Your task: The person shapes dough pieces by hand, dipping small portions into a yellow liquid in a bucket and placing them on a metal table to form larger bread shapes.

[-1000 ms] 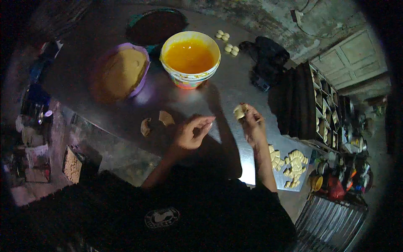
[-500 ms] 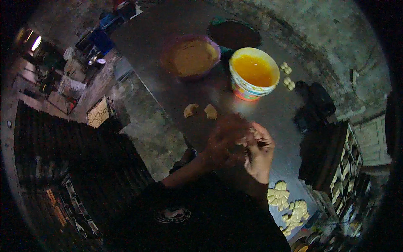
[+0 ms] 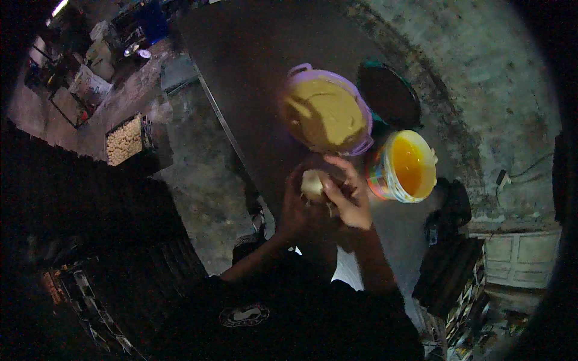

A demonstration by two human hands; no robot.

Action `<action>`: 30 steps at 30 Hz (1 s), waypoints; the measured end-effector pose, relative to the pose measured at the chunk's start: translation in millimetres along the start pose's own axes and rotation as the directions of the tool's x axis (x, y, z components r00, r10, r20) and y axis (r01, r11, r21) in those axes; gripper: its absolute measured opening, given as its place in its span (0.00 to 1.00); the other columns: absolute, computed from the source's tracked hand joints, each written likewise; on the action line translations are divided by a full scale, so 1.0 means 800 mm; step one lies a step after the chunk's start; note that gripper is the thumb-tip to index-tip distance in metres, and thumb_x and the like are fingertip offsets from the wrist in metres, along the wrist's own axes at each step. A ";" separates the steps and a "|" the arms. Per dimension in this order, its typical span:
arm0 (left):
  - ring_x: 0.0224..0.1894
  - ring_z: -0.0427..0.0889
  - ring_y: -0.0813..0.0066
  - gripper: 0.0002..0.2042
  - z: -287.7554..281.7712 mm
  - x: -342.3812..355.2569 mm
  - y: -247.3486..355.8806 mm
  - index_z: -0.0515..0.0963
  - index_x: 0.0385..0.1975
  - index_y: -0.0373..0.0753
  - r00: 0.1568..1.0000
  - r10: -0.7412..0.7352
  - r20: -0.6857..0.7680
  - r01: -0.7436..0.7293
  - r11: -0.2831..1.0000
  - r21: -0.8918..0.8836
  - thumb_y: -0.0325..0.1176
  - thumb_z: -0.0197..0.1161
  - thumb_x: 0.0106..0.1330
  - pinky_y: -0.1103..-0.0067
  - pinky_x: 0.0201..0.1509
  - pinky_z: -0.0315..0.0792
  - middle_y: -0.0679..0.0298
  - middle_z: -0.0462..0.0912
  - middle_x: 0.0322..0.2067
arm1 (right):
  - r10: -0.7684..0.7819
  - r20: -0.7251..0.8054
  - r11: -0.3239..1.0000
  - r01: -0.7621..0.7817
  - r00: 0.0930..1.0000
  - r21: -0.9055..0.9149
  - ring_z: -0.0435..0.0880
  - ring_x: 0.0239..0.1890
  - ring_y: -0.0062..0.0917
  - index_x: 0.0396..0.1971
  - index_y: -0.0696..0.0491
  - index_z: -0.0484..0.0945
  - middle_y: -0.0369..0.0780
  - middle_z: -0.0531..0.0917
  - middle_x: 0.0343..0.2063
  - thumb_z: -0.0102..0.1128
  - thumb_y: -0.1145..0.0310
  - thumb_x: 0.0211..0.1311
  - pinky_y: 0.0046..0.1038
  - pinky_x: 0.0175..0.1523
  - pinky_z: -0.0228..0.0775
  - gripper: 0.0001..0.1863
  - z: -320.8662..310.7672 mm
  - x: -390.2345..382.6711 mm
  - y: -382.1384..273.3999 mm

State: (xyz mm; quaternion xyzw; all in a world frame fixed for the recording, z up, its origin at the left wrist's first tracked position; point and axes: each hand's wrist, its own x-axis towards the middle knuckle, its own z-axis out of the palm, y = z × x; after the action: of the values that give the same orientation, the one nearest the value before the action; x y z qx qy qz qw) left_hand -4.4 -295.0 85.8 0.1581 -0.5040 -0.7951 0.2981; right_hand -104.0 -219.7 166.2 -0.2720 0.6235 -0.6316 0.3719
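Observation:
A pale lump of dough (image 3: 312, 185) sits between my two hands, just in front of a purple basin (image 3: 366, 115) of smooth tan paste. Dim and partly in shadow, my left hand (image 3: 293, 207) is closed around the lump's left side and underside. My right hand (image 3: 350, 198) presses its thumb onto the dough from the right, with its fingers curled beyond it. To the right of the hands, a bucket (image 3: 379, 175) of orange-yellow liquid tilts in view. My hands and arms hide the tabletop below them.
Behind the bucket stands a dark round tub (image 3: 378, 63) with a teal rim. The dark table (image 3: 232, 60) has a straight left edge. A tray (image 3: 143, 127) of pale round balls lies beyond it, low at left. A dark rack (image 3: 448, 271) stands at right, before a white cabinet (image 3: 518, 259).
My view has turned, so basin and bucket appear lower and farther right. My hands now show a dough lump between them. Two small pieces and several shaped dough figures no longer show.

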 end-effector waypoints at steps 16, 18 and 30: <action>0.37 0.74 0.81 0.14 -0.125 0.088 0.000 0.74 0.50 0.36 0.831 -0.554 -0.049 0.556 0.830 0.035 0.38 0.57 0.72 0.82 0.44 0.71 0.69 0.76 0.35 | -0.064 0.060 0.357 0.079 0.996 -0.931 0.80 0.50 0.48 0.54 0.49 0.74 0.54 0.80 0.47 0.46 0.62 0.73 0.41 0.53 0.72 0.16 -0.063 0.181 0.101; 0.37 0.73 0.82 0.15 -0.125 0.089 0.001 0.74 0.51 0.36 0.870 -0.493 0.002 0.493 0.870 0.021 0.39 0.56 0.73 0.82 0.44 0.71 0.69 0.75 0.35 | -0.094 0.111 0.338 0.136 0.989 -0.931 0.81 0.50 0.43 0.54 0.51 0.75 0.51 0.81 0.46 0.48 0.62 0.73 0.37 0.55 0.71 0.16 -0.058 0.175 0.094; 0.54 0.76 0.69 0.18 -0.059 0.068 0.110 0.70 0.56 0.35 0.847 -0.473 0.244 0.379 0.858 0.347 0.42 0.48 0.76 0.74 0.58 0.70 0.58 0.78 0.48 | -0.081 -0.189 0.962 0.127 0.979 0.242 0.80 0.36 0.17 0.52 0.55 0.74 0.36 0.82 0.35 0.55 0.68 0.71 0.23 0.44 0.74 0.14 0.030 0.055 0.021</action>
State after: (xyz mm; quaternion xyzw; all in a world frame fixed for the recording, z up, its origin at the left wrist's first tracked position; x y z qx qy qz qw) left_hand 6.9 -390.4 146.2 0.1770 -0.6067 -0.7750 0.0003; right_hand -108.1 -268.5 145.6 -0.1974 0.5534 -0.7463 0.3127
